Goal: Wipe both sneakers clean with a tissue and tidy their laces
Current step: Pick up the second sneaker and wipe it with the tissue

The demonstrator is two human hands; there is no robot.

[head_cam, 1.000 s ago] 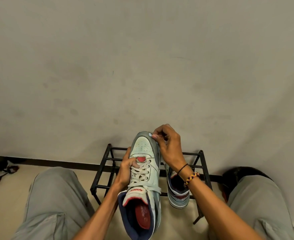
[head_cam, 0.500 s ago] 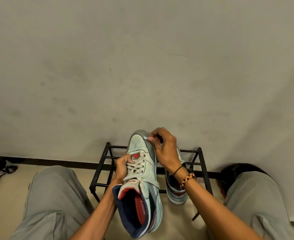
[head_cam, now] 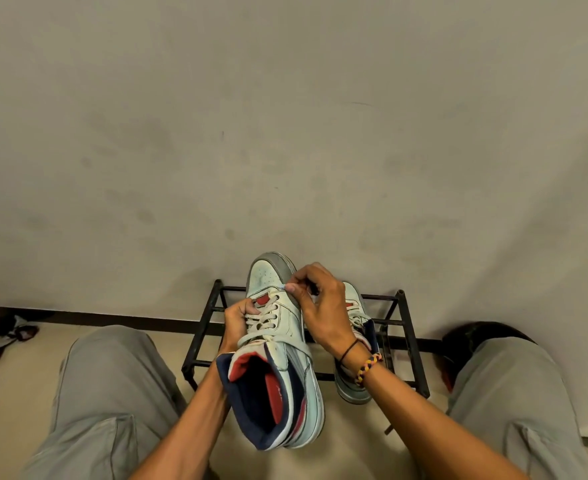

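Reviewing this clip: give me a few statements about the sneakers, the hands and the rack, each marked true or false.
1. The left hand grips the held sneaker at its laces. True.
2. The second sneaker lies on the person's lap. False: it sits on the black rack.
3. The right hand pinches something small against the held sneaker's toe area. True.
4. The held sneaker's opening faces the wall. False: it faces the camera and the toe points at the wall.
5. The right wrist is bare. False: it wears a braided bracelet.
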